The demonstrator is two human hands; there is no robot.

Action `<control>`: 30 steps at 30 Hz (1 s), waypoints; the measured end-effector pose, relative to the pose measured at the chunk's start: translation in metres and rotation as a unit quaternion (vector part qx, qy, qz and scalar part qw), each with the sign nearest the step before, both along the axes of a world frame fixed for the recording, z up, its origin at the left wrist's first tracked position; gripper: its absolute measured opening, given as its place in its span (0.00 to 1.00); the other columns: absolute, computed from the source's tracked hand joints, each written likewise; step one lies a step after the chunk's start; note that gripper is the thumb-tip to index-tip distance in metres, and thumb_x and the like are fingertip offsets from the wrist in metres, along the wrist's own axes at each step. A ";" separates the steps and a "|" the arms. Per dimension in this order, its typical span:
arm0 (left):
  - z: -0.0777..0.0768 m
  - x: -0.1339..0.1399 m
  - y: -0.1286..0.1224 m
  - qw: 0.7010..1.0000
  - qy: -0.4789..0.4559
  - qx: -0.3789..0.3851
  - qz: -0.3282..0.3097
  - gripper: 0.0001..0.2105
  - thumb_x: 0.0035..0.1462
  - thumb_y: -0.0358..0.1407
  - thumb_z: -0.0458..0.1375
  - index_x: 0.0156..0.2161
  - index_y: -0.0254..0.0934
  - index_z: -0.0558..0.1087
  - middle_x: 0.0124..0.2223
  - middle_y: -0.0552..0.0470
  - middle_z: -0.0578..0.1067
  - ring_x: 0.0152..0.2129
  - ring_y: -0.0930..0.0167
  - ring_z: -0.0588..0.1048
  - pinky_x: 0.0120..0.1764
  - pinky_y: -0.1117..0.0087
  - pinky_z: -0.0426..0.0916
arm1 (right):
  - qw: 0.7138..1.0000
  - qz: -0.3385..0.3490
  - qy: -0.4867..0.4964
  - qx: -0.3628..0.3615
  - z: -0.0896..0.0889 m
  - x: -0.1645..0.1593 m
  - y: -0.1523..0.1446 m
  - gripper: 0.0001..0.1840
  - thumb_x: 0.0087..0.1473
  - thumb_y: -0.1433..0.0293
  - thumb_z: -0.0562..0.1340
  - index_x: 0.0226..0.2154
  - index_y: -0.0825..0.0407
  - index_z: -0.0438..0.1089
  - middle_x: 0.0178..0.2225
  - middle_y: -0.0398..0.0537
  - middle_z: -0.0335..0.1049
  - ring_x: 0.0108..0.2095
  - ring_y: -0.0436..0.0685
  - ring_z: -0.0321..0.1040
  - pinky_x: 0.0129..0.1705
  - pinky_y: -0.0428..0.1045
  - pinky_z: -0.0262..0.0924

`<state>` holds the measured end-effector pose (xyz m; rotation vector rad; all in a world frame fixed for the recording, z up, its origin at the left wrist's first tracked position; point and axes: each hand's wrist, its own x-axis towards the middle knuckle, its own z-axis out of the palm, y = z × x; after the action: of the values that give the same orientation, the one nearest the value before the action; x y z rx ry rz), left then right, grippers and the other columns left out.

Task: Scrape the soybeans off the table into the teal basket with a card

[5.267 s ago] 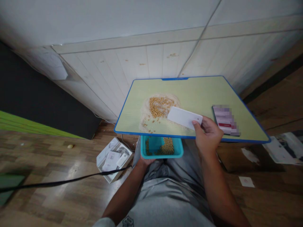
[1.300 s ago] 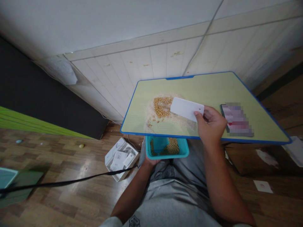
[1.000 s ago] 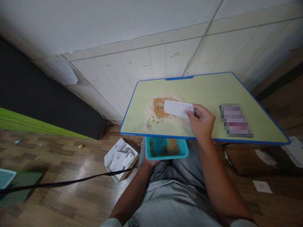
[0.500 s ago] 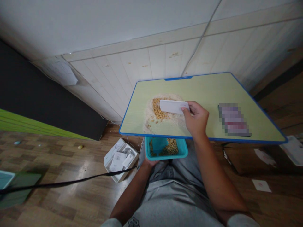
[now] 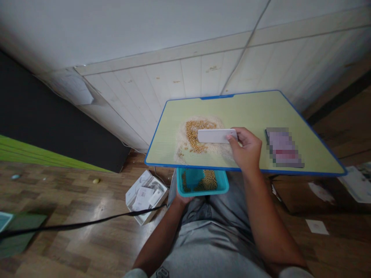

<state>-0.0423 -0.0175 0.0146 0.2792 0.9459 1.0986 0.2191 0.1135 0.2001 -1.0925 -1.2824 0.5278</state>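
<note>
In my right hand is a flat white scraper, pinched by its right end with the thumb on top. Its blade lies over soybeans, which spread among pale, rice-like grains on the green tabletop. Below the table's front edge, my left hand holds a teal plastic tub at its near left corner. Most of that hand's fingers are hidden under the tub. Soybeans lie inside the tub, mostly on its right side.
The small folding table has a blue rim and stands against the wall. A pixelated phone-like object lies on its right side. On the floor are an open white box and a cardboard box. A black strap crosses at left.
My right hand has moved the scraper a little right and nearer to me, uncovering more soybeans behind it. The tub stays in my left hand under the table edge.
</note>
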 end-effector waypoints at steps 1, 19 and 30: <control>0.000 0.001 0.000 1.000 0.001 -0.010 0.004 0.35 0.65 0.69 0.63 0.65 0.52 0.90 0.73 0.42 0.91 0.87 0.36 0.72 0.87 0.32 0.65 | 1.000 -0.002 -0.001 0.001 0.000 -0.001 0.000 0.10 0.64 0.58 0.74 0.43 0.44 0.88 0.37 0.45 0.88 0.38 0.65 0.85 0.46 0.58 0.82; 0.009 0.004 0.003 0.998 -0.015 -0.048 0.022 0.28 0.71 0.60 0.60 0.63 0.51 0.91 0.74 0.43 0.91 0.88 0.39 0.71 0.86 0.34 0.67 | 1.000 -0.002 -0.001 -0.005 0.000 0.009 -0.016 0.12 0.65 0.55 0.76 0.43 0.45 0.90 0.38 0.47 0.91 0.40 0.66 0.87 0.50 0.59 0.84; 0.001 0.010 0.008 0.998 -0.031 -0.052 0.034 0.43 0.70 0.65 0.57 0.80 0.48 0.82 0.80 0.43 0.87 0.89 0.41 0.70 0.88 0.36 0.65 | 1.000 0.023 -0.007 0.007 -0.006 0.010 -0.021 0.10 0.67 0.59 0.75 0.45 0.46 0.91 0.39 0.47 0.91 0.39 0.65 0.87 0.46 0.57 0.81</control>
<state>-0.0318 -0.0093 0.0154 0.1276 0.9595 1.1089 0.2290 0.0927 0.1936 -1.0584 -1.3255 0.5454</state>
